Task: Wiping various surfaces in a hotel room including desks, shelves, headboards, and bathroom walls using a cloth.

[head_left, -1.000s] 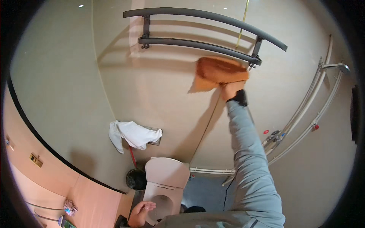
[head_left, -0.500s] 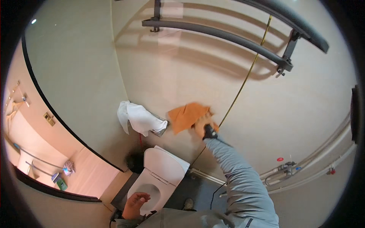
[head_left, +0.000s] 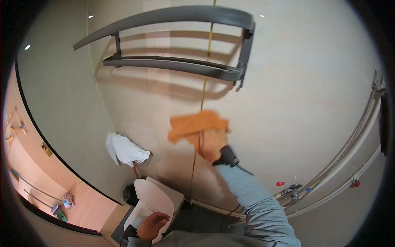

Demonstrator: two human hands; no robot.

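Clutching orange cloth (head_left: 191,124) below rack edge (head_left: 173,66), right hand (head_left: 214,145) has open wall (head_left: 308,111) rightward; left hand (head_left: 152,226) half-open, empty.

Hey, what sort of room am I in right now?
Most likely a bathroom: there's a white toilet below, a dark rack like a towel rail on the wall, and metal tap fittings beside the pipes on the right.

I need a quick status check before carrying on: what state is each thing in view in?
Right hand: closed on the orange cloth
Orange cloth: bunched, slightly blurred
Left hand: loosely curled, nothing visibly held
White cloth: draped, hanging
Toilet lid: raised
Dark rack: wall-mounted
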